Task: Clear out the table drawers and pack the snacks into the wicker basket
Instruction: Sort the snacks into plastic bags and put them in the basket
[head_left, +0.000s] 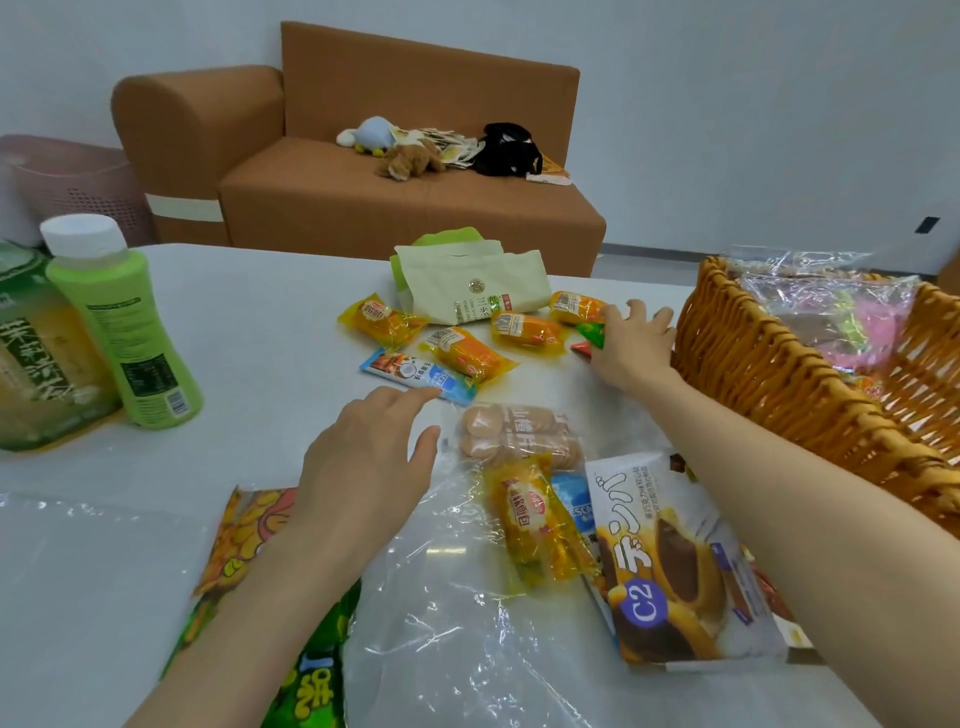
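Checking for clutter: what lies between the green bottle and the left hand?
Nothing: the head view shows only bare white table between the green bottle and the left hand.

Cropped by the frame edges: the wicker basket (779, 384) at right, the tea bottle (31, 353) at left, the green snack bag (311, 675) below. The blue packet (571, 499) lies mostly under neighbouring wrappers; the right hand (634, 348) partly covers a green-and-red packet (592, 335).

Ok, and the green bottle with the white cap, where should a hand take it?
Probably round the middle of the bottle, below the cap, coming from its right: it stands upright, its right side is free, and a tea pack crowds its left.
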